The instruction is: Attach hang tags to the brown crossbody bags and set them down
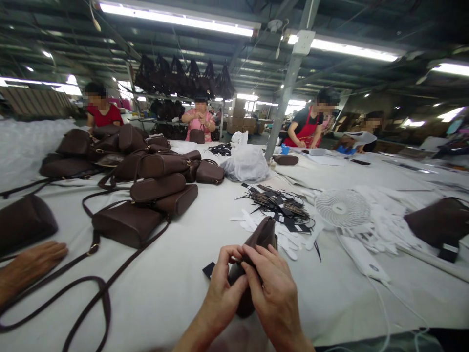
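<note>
A dark brown handbag stands on the white table in front of me, seen from its narrow end. My left hand is closed on the bag's near upper part, thumb and fingers pinching. From the other side my right hand grips the same spot, its fingertips meeting those of my left. Whatever small part lies between the fingertips is hidden. A black tag sticks out left of the bag. Beyond it lies a heap of black tags with cords, with white gloves beside it.
Brown handbags with long straps are piled on the left, near another person's hand. A white fan with a cable stands right. A clear plastic bag lies behind, before a metal post. Several people work across the table.
</note>
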`<move>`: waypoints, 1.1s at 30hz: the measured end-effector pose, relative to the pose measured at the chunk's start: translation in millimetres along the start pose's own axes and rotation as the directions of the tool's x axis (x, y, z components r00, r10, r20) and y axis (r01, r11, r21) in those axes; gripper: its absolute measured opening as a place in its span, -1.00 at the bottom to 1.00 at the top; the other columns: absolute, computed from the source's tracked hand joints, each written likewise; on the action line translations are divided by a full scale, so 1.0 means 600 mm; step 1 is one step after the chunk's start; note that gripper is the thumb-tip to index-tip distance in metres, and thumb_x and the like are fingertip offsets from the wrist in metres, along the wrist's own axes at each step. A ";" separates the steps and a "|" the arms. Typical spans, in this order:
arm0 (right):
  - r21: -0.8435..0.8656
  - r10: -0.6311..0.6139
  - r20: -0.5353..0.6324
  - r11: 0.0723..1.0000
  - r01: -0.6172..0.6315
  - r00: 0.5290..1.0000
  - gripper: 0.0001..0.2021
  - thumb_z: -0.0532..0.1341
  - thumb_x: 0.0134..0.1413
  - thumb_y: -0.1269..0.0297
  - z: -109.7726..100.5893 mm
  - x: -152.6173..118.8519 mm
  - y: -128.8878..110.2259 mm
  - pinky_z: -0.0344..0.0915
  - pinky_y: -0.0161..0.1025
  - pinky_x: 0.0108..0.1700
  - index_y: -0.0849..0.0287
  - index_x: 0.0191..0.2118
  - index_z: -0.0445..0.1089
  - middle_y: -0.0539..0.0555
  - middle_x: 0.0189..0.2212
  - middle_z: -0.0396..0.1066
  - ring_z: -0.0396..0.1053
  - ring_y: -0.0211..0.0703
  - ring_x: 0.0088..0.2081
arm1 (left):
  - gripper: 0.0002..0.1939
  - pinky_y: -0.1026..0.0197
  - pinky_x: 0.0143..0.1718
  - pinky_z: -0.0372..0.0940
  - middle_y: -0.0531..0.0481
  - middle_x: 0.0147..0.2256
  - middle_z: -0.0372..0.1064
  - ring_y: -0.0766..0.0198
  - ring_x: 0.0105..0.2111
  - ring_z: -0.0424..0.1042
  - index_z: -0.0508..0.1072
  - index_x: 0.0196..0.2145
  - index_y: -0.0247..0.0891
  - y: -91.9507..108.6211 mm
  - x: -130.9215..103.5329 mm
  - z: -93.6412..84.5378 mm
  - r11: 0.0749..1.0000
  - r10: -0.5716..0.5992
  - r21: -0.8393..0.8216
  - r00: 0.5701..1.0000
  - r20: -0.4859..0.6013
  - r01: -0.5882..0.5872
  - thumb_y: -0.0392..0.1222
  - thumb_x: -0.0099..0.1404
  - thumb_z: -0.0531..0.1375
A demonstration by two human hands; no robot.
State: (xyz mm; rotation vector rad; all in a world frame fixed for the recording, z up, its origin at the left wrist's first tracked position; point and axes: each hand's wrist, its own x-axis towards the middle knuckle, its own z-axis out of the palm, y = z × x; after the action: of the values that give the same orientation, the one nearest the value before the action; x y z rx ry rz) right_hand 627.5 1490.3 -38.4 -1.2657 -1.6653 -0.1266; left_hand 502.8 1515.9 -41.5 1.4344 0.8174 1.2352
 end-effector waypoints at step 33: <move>0.127 -0.123 0.375 0.989 0.080 0.919 -0.83 0.03 0.24 0.39 -0.069 0.079 0.055 0.33 -0.29 -0.31 0.14 -0.28 0.36 0.03 -0.42 0.43 0.37 -0.22 -0.38 | -0.61 0.02 0.09 0.16 -0.08 -0.03 0.24 0.13 0.02 0.22 0.36 -0.02 -0.11 -0.001 0.004 -0.016 0.927 0.227 0.249 0.948 0.221 -0.280 -0.42 0.24 0.05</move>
State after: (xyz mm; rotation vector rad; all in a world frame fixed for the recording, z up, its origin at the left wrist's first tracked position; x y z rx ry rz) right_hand 681.2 1512.0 2.4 -1.1716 -2.0439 0.1592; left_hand 494.3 1520.7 -41.9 1.9055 0.7090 1.1848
